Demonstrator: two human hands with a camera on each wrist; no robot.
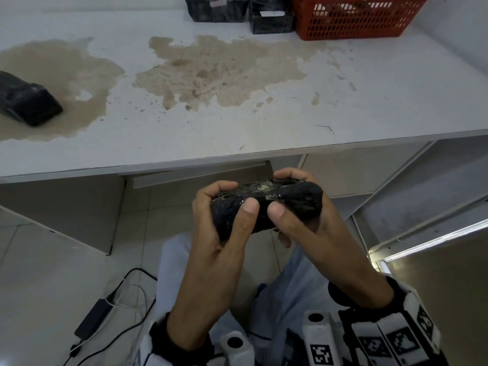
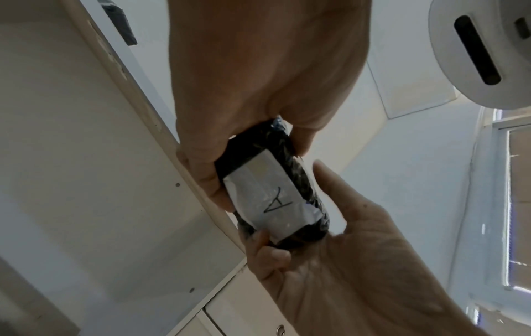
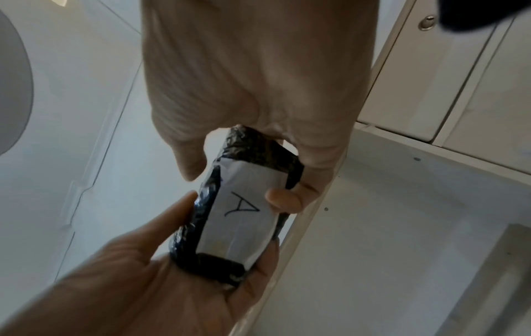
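Note:
I hold a black plastic-wrapped package (image 1: 266, 204) in both hands, below and in front of the table edge (image 1: 237, 154). My left hand (image 1: 233, 198) grips its left end, thumb on the near face and fingers curled over the top. At the other end my right hand (image 1: 284, 192) grips it the same way. Both wrist views show the package's underside, where a white label (image 2: 267, 200) (image 3: 244, 216) bears a handwritten letter A.
The white table (image 1: 369, 101) has large brown stains (image 1: 211, 75). Another black package (image 1: 26, 101) lies at its left. Two more black packages (image 1: 216, 7) and a red basket (image 1: 356, 19) stand at the back. A power adapter with cables (image 1: 92, 320) lies on the floor.

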